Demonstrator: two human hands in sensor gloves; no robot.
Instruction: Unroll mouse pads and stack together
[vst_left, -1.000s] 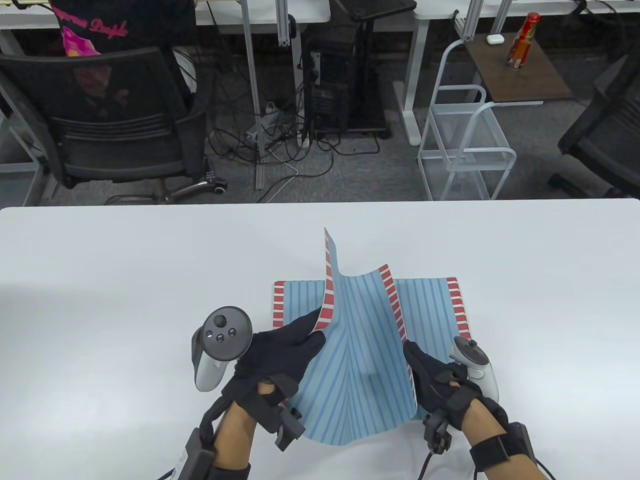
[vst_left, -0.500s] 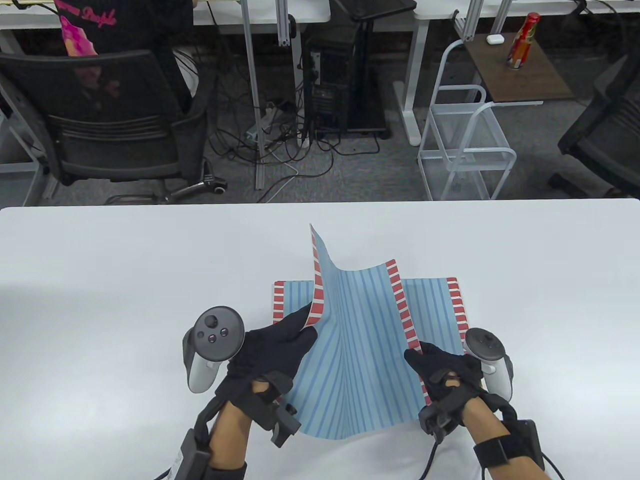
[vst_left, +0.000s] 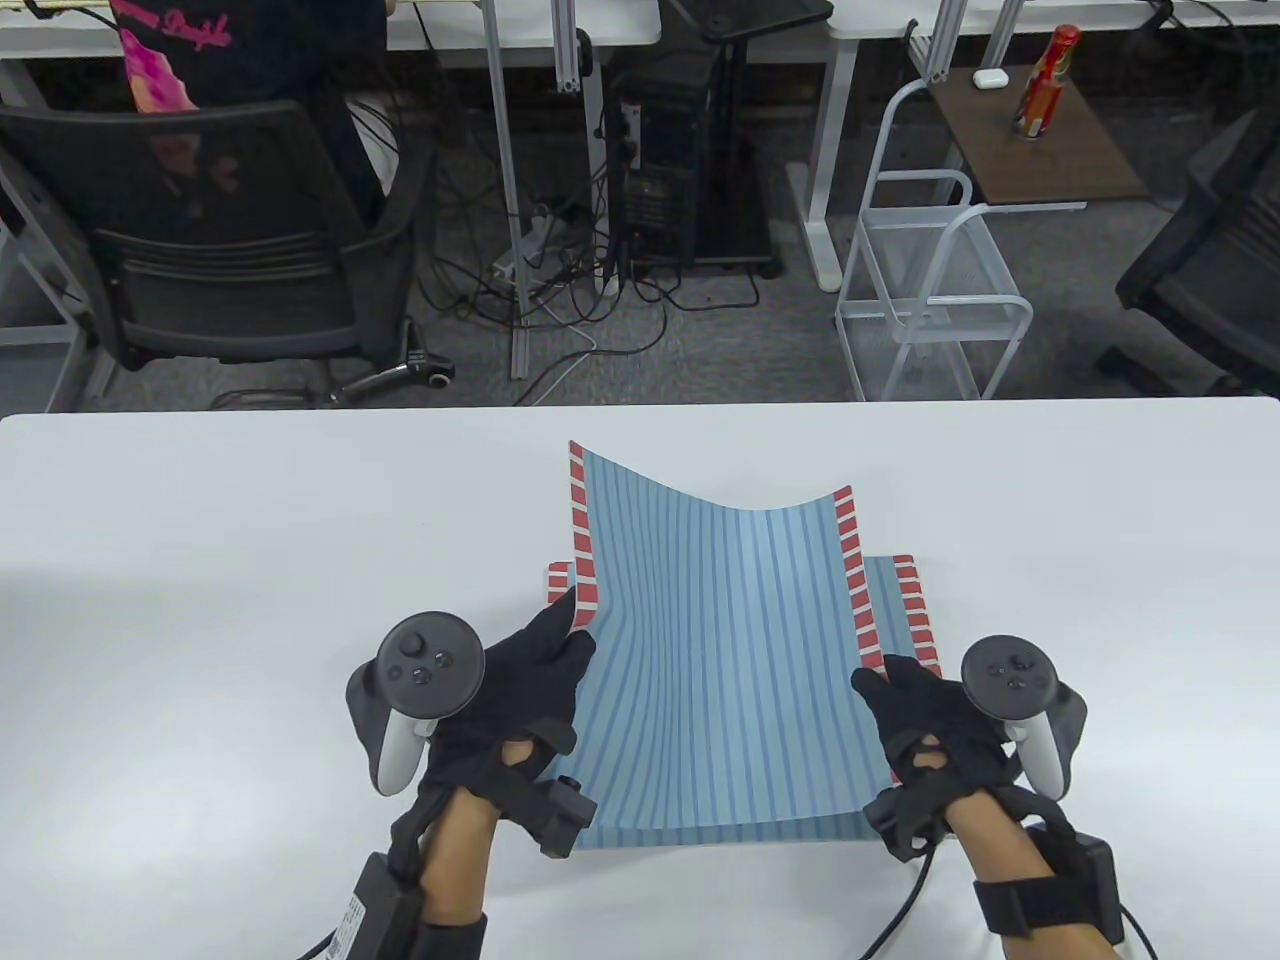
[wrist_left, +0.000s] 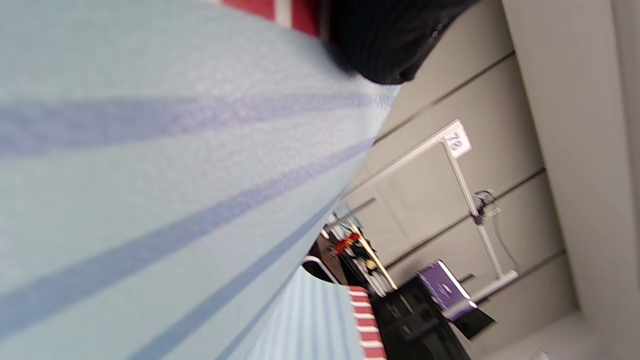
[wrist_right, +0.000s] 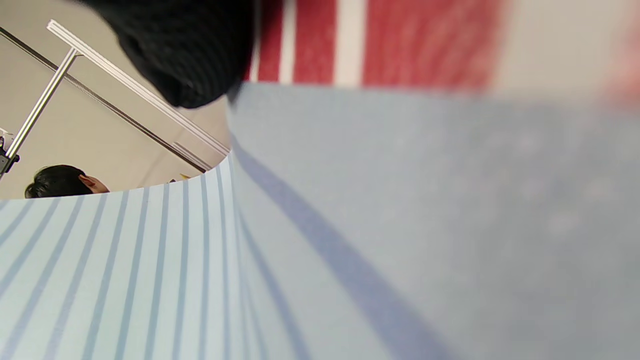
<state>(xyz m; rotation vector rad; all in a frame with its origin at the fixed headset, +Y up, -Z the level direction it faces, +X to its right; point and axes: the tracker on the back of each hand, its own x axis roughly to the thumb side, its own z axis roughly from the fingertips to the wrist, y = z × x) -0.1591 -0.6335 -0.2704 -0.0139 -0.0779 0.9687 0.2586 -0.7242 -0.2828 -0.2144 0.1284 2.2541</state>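
Stacking is nearing its end: left hand and right hand are each pinching a side edge of the unrolled pad, sagging above the flat pad on the table; lowering it squarely is remaining.

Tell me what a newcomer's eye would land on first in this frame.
The blue striped mouse pad at the table's near middle: both gloved hands hold it by its red-and-white side borders, the left hand on its left edge, the right hand on its right, with its far end curving up. Beneath it a second, flat pad of the same pattern peeks out on the white table.
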